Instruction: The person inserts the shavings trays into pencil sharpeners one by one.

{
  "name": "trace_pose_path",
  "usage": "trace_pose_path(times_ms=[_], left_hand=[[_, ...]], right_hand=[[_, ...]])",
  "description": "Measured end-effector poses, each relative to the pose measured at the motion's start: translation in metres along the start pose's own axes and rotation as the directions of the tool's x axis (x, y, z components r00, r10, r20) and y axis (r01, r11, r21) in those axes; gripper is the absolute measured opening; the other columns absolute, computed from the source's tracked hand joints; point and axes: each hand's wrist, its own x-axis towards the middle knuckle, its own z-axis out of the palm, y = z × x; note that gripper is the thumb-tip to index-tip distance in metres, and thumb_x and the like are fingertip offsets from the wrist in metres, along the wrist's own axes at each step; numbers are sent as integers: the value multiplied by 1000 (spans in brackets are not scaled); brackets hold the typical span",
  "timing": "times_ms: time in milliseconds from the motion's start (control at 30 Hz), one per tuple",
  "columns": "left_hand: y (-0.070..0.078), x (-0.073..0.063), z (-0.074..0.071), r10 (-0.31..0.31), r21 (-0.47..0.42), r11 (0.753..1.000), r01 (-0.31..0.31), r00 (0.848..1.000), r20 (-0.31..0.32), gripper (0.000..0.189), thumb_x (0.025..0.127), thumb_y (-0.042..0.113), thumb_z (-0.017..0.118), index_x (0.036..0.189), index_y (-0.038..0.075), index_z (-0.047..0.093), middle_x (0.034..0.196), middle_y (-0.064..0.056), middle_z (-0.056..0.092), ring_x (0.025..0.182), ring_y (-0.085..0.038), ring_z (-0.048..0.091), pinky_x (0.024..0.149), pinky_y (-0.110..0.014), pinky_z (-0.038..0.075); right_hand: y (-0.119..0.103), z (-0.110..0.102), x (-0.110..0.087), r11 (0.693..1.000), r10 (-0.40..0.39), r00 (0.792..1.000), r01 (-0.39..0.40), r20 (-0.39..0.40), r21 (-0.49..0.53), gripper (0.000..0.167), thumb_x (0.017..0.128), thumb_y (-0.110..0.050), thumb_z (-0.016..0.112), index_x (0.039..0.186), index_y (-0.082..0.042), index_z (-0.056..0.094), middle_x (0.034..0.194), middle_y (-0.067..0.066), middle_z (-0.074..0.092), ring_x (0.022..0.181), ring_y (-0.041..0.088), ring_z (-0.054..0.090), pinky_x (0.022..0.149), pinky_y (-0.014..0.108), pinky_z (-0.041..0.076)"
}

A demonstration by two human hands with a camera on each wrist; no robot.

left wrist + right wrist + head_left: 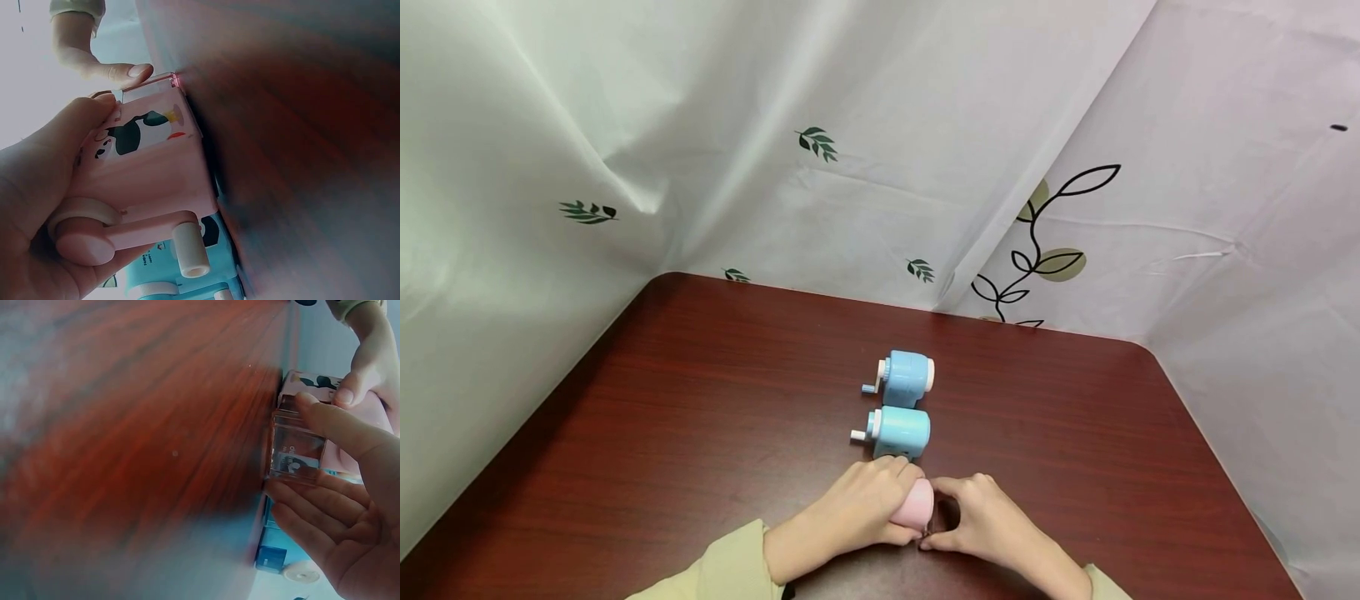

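A pink crank pencil sharpener (916,504) with a panda picture on its side stands on the table near the front. My left hand (865,504) grips its body from the left, thumb toward the near side. The pink crank arm (144,231) with its white knob shows below that hand in the left wrist view. On the sharpener's right end, a clear shavings drawer (297,450) sticks out low over the table. My right hand (988,521) pinches this drawer between thumb and fingers. In the head view the drawer is mostly hidden by the hands.
Just beyond the hands stands a turquoise crank sharpener (904,429), with a blue sharpener (908,375) behind it; both cranks point left. The dark red wooden table (715,400) ends at white curtains (865,208) at the back and sides.
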Motion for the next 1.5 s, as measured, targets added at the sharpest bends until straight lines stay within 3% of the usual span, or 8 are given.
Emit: trace_pose_path(times_ms=[933,1500], left_hand=[[-2,-1,2,12,-2,1000,-12,1000,-29,52,65,49,80,97,13,59,84,5,57,75,-10,57,63,-22,49],[-2,-2,2,2,-39,999,-2,1000,-14,53,66,48,80,99,12,59,86,4,58,76,-10,57,65,-22,49]], right_hand=[[-4,2,5,998,52,999,-52,13,-20,41,63,-34,88,91,-13,66,64,-10,58,55,-10,30,51,4,31],[-7,5,8,997,72,997,-72,2,-13,44,60,-34,88,93,-13,68,60,-9,55,55,-11,31,50,4,31]])
